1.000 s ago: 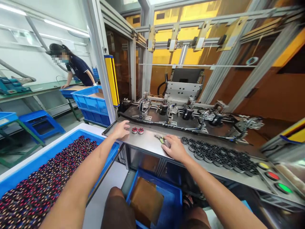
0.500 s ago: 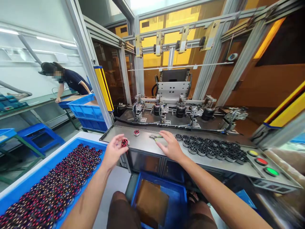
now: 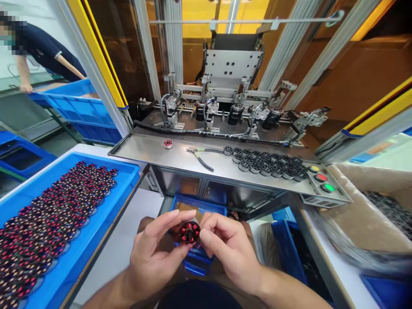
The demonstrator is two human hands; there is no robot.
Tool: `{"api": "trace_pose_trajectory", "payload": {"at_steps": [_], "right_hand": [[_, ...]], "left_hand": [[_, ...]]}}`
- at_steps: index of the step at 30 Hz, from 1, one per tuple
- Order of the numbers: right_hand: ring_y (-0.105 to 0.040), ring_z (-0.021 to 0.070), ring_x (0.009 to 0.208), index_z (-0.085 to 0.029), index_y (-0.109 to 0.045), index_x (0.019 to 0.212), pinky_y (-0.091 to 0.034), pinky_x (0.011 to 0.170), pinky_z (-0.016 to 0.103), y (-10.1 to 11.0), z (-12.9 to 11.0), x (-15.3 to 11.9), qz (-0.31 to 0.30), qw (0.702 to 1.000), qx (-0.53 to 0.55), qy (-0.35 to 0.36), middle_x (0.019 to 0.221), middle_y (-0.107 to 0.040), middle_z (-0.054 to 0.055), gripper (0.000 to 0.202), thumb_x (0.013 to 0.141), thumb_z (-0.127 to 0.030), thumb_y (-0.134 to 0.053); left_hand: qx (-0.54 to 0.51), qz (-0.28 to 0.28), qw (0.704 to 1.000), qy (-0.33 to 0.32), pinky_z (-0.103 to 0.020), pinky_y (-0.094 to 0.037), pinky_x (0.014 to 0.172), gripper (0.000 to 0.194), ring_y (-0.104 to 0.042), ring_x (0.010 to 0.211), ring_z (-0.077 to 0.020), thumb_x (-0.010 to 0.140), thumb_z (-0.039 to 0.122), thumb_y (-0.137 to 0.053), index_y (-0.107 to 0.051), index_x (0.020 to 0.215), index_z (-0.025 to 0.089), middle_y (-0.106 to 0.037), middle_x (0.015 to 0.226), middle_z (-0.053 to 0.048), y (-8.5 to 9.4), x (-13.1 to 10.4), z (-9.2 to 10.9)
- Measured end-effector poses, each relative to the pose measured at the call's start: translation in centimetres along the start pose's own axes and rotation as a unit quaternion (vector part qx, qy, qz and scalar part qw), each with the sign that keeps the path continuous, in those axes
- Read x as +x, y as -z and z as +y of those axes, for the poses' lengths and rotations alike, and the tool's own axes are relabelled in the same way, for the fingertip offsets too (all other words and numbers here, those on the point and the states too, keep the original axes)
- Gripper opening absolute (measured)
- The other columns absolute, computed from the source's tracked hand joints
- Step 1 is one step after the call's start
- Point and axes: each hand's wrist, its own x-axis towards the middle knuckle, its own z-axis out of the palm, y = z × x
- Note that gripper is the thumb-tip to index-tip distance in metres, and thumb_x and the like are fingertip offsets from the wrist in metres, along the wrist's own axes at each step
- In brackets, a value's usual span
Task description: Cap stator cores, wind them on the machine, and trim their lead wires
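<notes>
Low in front of my body, my left hand (image 3: 157, 246) is closed on a motor stator (image 3: 189, 233), round and dark with red windings. Its wound face is turned up toward me. At the stator's right edge, my right hand (image 3: 227, 244) has thumb and forefinger pinched together. Whatever lies between those fingertips is too small or hidden to make out. On the metal ledge beyond lie pliers (image 3: 201, 158) with black and green handles, jaws pointing left. Another red-wound stator (image 3: 168, 144) sits on the ledge to their left.
A blue tray (image 3: 130, 171) full of wound stators stands at left. Rows of black ring-shaped parts (image 3: 265, 161) cover the ledge's right side, beside a button box (image 3: 325, 184). Machine fixtures (image 3: 236, 113) rise behind. A lined carton (image 3: 347, 184) stands right; a co-worker (image 3: 45, 49) bends at far left.
Both hands have come down and together from the ledge, the left bringing the stator. My right hand has left the pliers' handles and now pinches at the stator's edge. The view has tilted down.
</notes>
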Motion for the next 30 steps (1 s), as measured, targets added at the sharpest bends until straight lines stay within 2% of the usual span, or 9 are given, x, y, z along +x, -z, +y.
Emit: {"api": "trace_pose_trajectory", "payload": {"at_steps": [4,8,11,14,17,19,22,26,30], "right_hand": [[-0.036,0.0046,0.045,-0.017,-0.051,0.069,-0.03,0.048,0.02,3.2,0.3,-0.2,-0.114,0.985,0.117,-0.06,0.056,-0.046,-0.006,0.038,0.088,-0.045,-0.068],[-0.046,0.0067,0.049,-0.015,-0.062,0.065,-0.034,0.049,0.02,7.0,1.9,0.0,-0.287,0.947,0.079,-0.124,0.06,-0.057,-0.001,0.037,0.078,-0.046,-0.078],[-0.054,0.006,0.055,-0.014,-0.07,0.08,-0.041,0.053,0.017,6.1,3.9,-0.5,-0.225,0.957,0.091,-0.16,0.07,-0.066,0.0,0.034,0.068,-0.04,-0.088],[-0.062,0.0072,0.059,-0.012,-0.07,0.087,-0.049,0.057,0.017,2.5,5.3,-1.1,-0.121,0.959,0.213,-0.142,0.074,-0.072,0.003,0.047,0.057,-0.038,-0.095],[-0.064,0.0094,0.052,-0.011,-0.066,0.077,-0.051,0.05,0.017,-0.3,5.5,-1.3,-0.043,0.95,0.279,-0.137,0.067,-0.072,0.005,0.037,0.061,-0.031,-0.093],[-0.063,0.0092,0.047,-0.011,-0.064,0.072,-0.05,0.045,0.016,-0.9,5.4,-1.4,-0.013,0.946,0.288,-0.149,0.062,-0.072,0.005,0.032,0.066,-0.027,-0.09],[-0.058,0.0067,0.039,-0.013,-0.063,0.073,-0.046,0.039,0.013,-0.3,5.2,-2.0,-0.024,0.943,0.289,-0.165,0.058,-0.07,0.003,0.03,0.068,-0.027,-0.088],[-0.057,0.0059,0.038,-0.012,-0.064,0.072,-0.043,0.037,0.012,1.7,5.0,-2.9,-0.095,0.946,0.248,-0.188,0.057,-0.068,0.002,0.026,0.069,-0.026,-0.087],[-0.06,0.0065,0.046,-0.013,-0.068,0.08,-0.048,0.048,0.016,3.6,3.3,-2.4,-0.091,0.967,0.173,-0.165,0.062,-0.069,0.002,0.031,0.067,-0.032,-0.089]], "left_hand": [[-0.085,-0.021,0.993,0.076,-0.022,-0.061,0.087,0.072,-0.074,0.1,-0.0166,0.079,0.003,-0.076,-0.049,0.139,0.032,-0.075,0.118,-0.005,-0.5,0.1,0.2],[-0.144,-0.04,0.984,0.1,-0.022,-0.061,0.086,0.07,-0.074,0.096,-0.0159,0.079,0.008,-0.079,-0.049,0.138,0.033,-0.075,0.115,-0.006,-0.4,0.4,0.2],[-0.096,-0.023,0.994,0.052,-0.026,-0.06,0.089,0.074,-0.071,0.099,-0.0166,0.079,0.002,-0.076,-0.047,0.14,0.031,-0.074,0.114,-0.006,-0.4,0.7,-0.2],[-0.018,-0.02,1.0,-0.006,-0.028,-0.06,0.088,0.078,-0.07,0.102,-0.0181,0.077,-0.003,-0.073,-0.046,0.142,0.031,-0.072,0.114,-0.005,-0.9,1.1,-0.6],[0.026,-0.019,0.999,-0.024,-0.027,-0.06,0.085,0.076,-0.07,0.102,-0.0186,0.078,-0.003,-0.071,-0.048,0.142,0.031,-0.071,0.112,-0.005,-1.4,1.3,-0.8],[0.031,-0.017,0.999,-0.018,-0.028,-0.059,0.087,0.075,-0.07,0.101,-0.0183,0.078,-0.002,-0.071,-0.048,0.142,0.031,-0.071,0.112,-0.005,-1.5,1.3,-0.8],[0.015,-0.014,1.0,0.018,-0.029,-0.058,0.091,0.075,-0.07,0.102,-0.018,0.078,0.0,-0.073,-0.046,0.141,0.032,-0.072,0.114,-0.004,-1.2,1.1,-0.9],[-0.063,-0.017,0.99,0.123,-0.025,-0.056,0.092,0.074,-0.069,0.106,-0.0163,0.081,0.005,-0.076,-0.043,0.14,0.034,-0.072,0.119,-0.004,-0.8,0.8,-0.8],[-0.132,-0.085,0.972,0.174,-0.02,-0.056,0.084,0.064,-0.069,0.107,-0.0152,0.091,0.01,-0.067,-0.04,0.141,0.038,-0.067,0.131,-0.005,-0.5,0.7,-0.6]]}}
